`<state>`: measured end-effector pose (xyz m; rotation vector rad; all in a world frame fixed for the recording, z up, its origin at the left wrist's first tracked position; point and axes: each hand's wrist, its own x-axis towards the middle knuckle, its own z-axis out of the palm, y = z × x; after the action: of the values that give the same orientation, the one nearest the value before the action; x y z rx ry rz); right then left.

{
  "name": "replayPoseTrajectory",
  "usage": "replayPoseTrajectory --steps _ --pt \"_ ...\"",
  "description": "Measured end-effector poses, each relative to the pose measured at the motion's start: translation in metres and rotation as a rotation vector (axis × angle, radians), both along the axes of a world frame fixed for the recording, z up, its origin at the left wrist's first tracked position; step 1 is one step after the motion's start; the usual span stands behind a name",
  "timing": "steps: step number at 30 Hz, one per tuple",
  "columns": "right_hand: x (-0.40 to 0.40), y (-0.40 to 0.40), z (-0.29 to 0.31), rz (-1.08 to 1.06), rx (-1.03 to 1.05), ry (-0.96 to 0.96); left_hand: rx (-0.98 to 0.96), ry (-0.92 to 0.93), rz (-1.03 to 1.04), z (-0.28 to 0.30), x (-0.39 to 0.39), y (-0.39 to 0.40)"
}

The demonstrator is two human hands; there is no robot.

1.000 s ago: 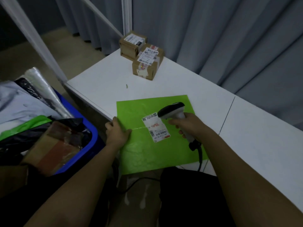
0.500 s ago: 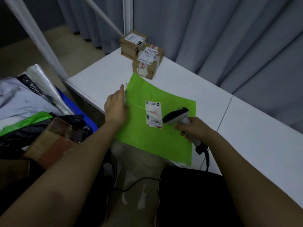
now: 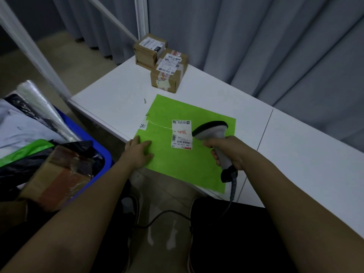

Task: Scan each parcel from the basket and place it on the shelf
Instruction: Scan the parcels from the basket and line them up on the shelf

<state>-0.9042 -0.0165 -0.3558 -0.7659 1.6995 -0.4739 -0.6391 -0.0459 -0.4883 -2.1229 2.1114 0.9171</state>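
Observation:
A flat green parcel (image 3: pixel 189 162) with a white barcode label (image 3: pixel 181 134) lies on the white table (image 3: pixel 110 107), its near edge hanging over the front. My left hand (image 3: pixel 137 152) holds the parcel's left edge, thumb lying on top. My right hand (image 3: pixel 228 152) grips a grey barcode scanner (image 3: pixel 211 131), whose head sits just right of the label. The blue basket (image 3: pixel 102 160) stands at the left, filled with several more parcels.
Two brown cardboard boxes (image 3: pixel 167 69) stand at the table's far corner by a grey curtain. The scanner's black cable (image 3: pixel 232 192) hangs down past the table edge to the floor. A white slanted frame pole (image 3: pixel 35 54) rises beside the basket.
The green parcel was lifted and tilted half a second ago and now lies flat again, turned so the label reads sideways. My left hand moved back to its near left edge.

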Motion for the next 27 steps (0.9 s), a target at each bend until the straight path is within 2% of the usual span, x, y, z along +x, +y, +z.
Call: replayPoseTrajectory --steps 18,23,27 --pt "0.000 0.000 0.005 -0.065 0.035 -0.034 -0.001 -0.017 0.041 0.009 -0.005 0.004" --pt "-0.001 -0.001 0.004 -0.080 -0.015 -0.041 -0.086 0.001 0.098 0.020 -0.018 0.009" --pt "0.002 -0.001 0.006 -0.061 -0.064 -0.072 -0.052 0.062 0.094 0.033 -0.030 0.006"
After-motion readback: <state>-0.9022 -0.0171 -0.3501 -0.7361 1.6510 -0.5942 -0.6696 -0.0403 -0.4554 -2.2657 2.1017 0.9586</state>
